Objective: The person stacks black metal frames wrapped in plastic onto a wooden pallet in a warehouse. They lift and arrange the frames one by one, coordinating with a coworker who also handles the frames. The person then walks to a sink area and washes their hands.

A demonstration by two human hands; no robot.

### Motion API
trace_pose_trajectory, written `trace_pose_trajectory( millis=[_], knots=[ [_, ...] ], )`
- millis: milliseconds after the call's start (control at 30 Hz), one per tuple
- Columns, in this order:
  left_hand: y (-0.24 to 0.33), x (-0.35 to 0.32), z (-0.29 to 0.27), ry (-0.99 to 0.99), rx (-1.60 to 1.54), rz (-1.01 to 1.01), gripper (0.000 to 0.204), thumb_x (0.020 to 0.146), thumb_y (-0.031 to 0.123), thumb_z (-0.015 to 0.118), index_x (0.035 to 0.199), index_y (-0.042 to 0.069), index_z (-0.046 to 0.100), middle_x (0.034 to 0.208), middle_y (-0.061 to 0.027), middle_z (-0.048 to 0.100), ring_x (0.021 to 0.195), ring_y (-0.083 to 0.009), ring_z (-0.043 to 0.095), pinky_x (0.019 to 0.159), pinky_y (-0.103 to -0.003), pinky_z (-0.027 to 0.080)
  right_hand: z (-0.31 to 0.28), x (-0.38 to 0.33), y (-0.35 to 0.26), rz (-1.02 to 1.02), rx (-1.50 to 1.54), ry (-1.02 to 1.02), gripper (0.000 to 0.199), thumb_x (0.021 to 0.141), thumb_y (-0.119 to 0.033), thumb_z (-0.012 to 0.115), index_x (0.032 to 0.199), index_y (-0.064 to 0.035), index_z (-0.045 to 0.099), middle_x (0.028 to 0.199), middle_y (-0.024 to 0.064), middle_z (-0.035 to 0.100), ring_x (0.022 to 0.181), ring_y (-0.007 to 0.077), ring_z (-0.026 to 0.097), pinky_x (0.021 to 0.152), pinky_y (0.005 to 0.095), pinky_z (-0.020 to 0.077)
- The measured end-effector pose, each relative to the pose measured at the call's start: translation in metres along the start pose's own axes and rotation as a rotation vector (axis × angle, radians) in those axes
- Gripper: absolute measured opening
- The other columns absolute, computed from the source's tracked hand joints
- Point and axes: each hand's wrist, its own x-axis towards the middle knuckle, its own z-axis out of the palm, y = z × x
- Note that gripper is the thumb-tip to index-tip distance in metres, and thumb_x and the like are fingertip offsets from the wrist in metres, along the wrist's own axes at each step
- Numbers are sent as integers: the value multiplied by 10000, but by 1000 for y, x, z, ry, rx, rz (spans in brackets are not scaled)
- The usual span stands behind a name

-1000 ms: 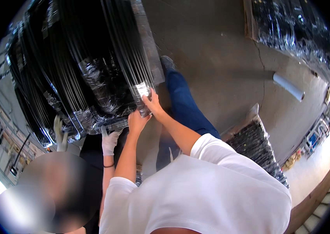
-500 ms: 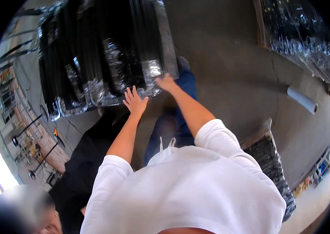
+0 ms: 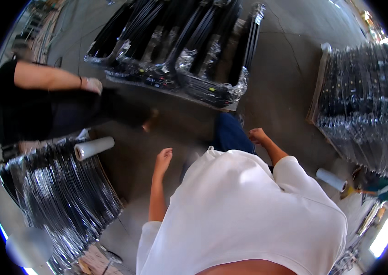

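Observation:
Both my hands hang clear of everything, in front of my white shirt. My left hand [image 3: 163, 160] has its fingers loosely curled with nothing visible in them. Beyond my bent blue-trousered knee, my right hand [image 3: 258, 135] is also curled and looks bare. Nearest to both is a low pallet load of black frame-like parts [image 3: 212, 94], bound in clear stretch film, lying ahead of me. Its long black bars run away from me, with crumpled film gathered around the near corners. Neither hand touches it.
A co-worker's gloved hand [image 3: 94, 85] and dark-clothed body are at left. Film-wrapped stacks stand at left [image 3: 65, 183] and right [image 3: 359, 101]. One film roll [image 3: 94, 148] rests by the left stack; another roll [image 3: 331, 179] lies on the floor near another person [image 3: 384, 190].
My hands have drawn back from the wrapped black load, and their spread fingers have curled. The view has swung, bringing the left stack and its film roll into sight. The co-worker now appears farther forward.

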Motion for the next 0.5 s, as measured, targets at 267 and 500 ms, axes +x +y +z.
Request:
trace_pose_trajectory(
  millis=[267,500],
  knots=[
    [45,26,-55,199,-319,-2,230,807,55,469,1022,-9,520,963,-122,574,892,-159,546,770,-246,428,60,57,-210,-276,-65,-24,202,776,-184,487,824,-27,605,602,56,556,504,120,526,465,239,438],
    [59,118,-118,10,-243,117,210,819,77,474,1003,-9,526,936,-98,580,884,-150,548,779,-252,427,182,89,-331,-341,-108,-417,196,721,-134,514,850,-16,604,676,73,594,598,144,570,534,258,460]
  ],
)
